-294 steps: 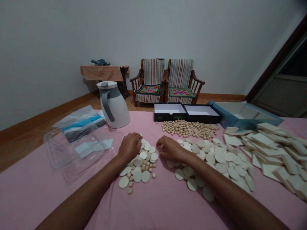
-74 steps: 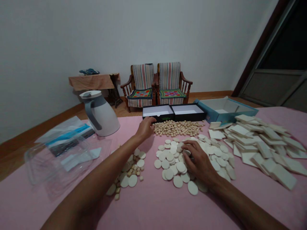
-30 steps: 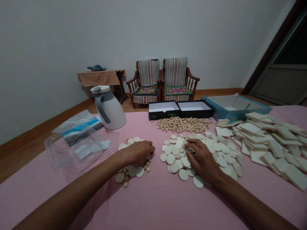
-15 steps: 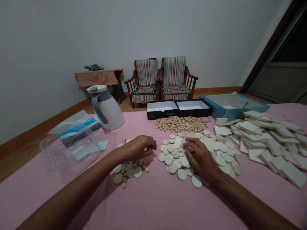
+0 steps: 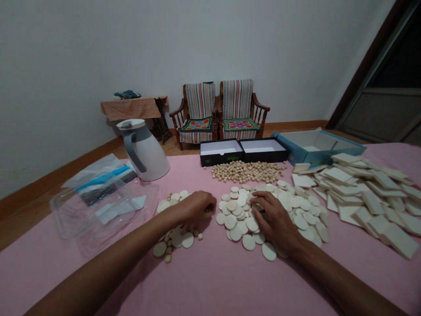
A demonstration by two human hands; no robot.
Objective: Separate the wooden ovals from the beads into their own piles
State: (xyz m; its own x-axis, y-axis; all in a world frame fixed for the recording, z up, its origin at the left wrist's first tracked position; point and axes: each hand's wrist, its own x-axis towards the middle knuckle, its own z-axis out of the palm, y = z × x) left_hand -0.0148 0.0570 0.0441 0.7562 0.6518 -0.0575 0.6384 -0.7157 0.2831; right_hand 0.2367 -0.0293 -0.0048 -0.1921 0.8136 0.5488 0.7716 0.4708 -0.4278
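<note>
My left hand [image 5: 196, 210] rests curled, fingers closed, on a small mixed pile of pale wooden discs and tiny beads [image 5: 174, 228]; what it grips is hidden. My right hand [image 5: 275, 219] lies palm down with fingers spread on a larger heap of round wooden discs [image 5: 296, 206]. Beyond both hands sits a heap of small tan wooden beads [image 5: 246, 170]. All lie on a pink cloth [image 5: 217, 281].
A white jug [image 5: 143, 150] and a clear plastic lidded container [image 5: 98, 206] stand at left. Two black open boxes [image 5: 245, 150] and a blue box [image 5: 315, 147] sit at the back. Square wooden tiles [image 5: 365, 193] are heaped at right. Two striped armchairs [image 5: 220, 109] stand by the wall.
My left hand reached to the bead heap, then drew back to the small mixed pile and closed over it. The right hand stayed flat on the disc heap.
</note>
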